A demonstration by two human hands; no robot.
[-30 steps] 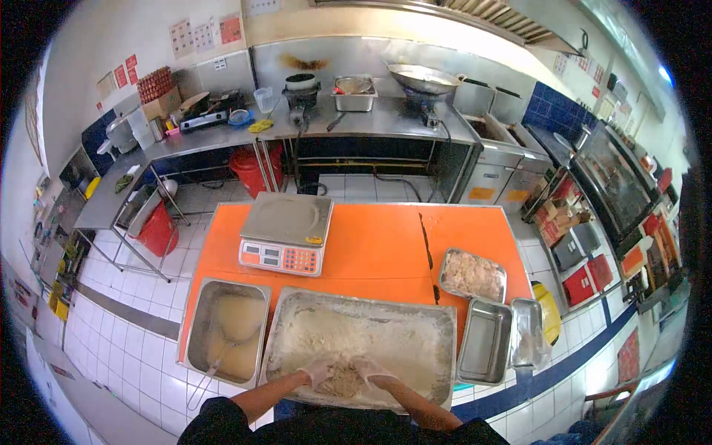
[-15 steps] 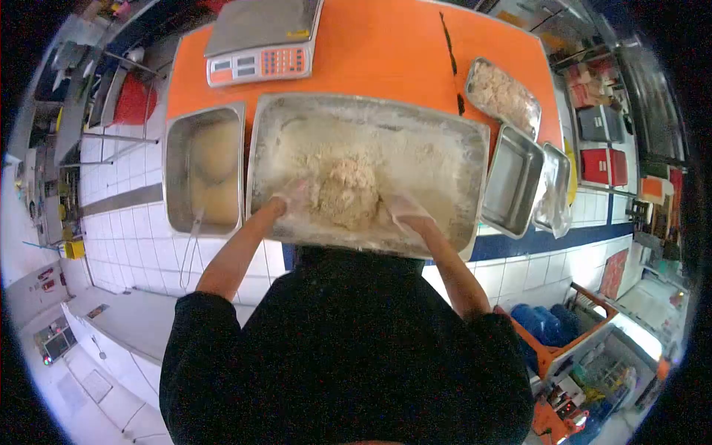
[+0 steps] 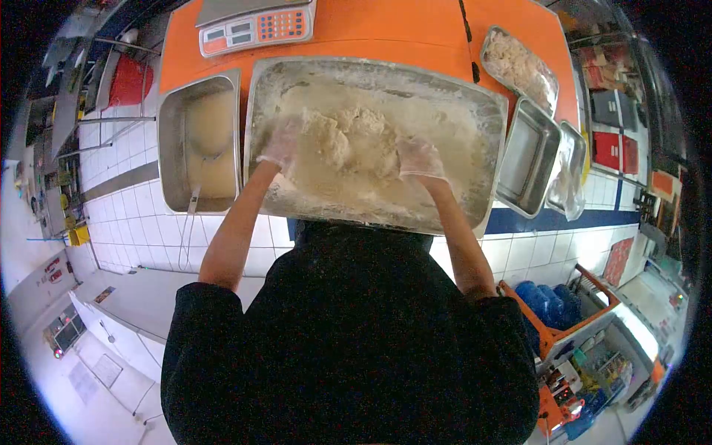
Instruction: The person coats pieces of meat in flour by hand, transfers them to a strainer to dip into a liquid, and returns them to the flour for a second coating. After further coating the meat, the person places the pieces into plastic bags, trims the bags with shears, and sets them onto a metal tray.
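A large metal tray (image 3: 495, 148) holds pale flour (image 3: 452, 126) and a mound of flour-coated pieces (image 3: 334, 141); their exact kind is hidden by the coating. At the mound's left side is my left hand (image 3: 282, 141), in a clear plastic glove and smeared by motion, so its fingers cannot be made out. My right hand (image 3: 420, 157), gloved the same way, is at the mound's right edge. Its fingers are stretched out toward the pieces and touch the flour, with no piece visibly gripped.
Left of the tray, a deep metal pan (image 3: 172, 148) holds cloudy liquid and a long-handled strainer (image 3: 194, 200). A digital scale (image 3: 256, 30) stands behind on the orange table (image 3: 386, 30). To the right are a tray of pale raw pieces (image 3: 519, 67), a metal pan (image 3: 512, 196) and a plastic-covered tray (image 3: 567, 174).
Both hands have moved farther forward within the tray, and the mound has spread into separate flour-coated clumps. The camera view has shifted, so the table sits higher in the picture.
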